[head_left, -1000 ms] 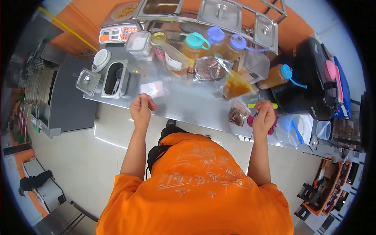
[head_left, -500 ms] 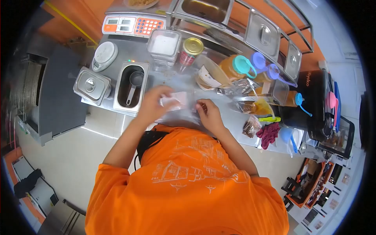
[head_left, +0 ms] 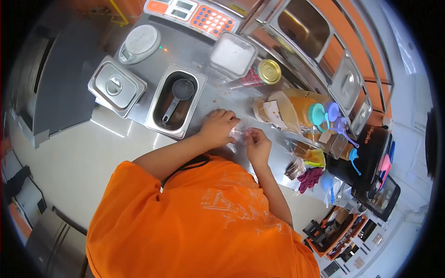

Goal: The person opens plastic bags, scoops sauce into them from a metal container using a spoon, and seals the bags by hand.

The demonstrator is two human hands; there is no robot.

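Note:
Just above the front edge of the steel counter, a small clear plastic bag (head_left: 238,133) with something pale in it lies between my hands. My left hand (head_left: 219,129) is curled over the bag's left side, fingers closed on it. On the other side my right hand (head_left: 258,146) pinches the bag's edge between thumb and fingertips. What fills the bag is too small and partly covered to make out. Left of my hands stands a steel pan (head_left: 154,111) with a measuring scoop (head_left: 180,92) resting inside.
A lidded steel pan (head_left: 116,88) and a white kitchen scale (head_left: 140,41) are at the left. Behind my hands are a plastic tub of white powder (head_left: 233,54), a gold-lidded can (head_left: 269,72) and capped sauce bottles (head_left: 317,114). A maroon cloth (head_left: 309,180) lies right.
My hands have come closer together around the bag, and the left fingers have closed onto it. The whole view has turned and shifted as my head moved.

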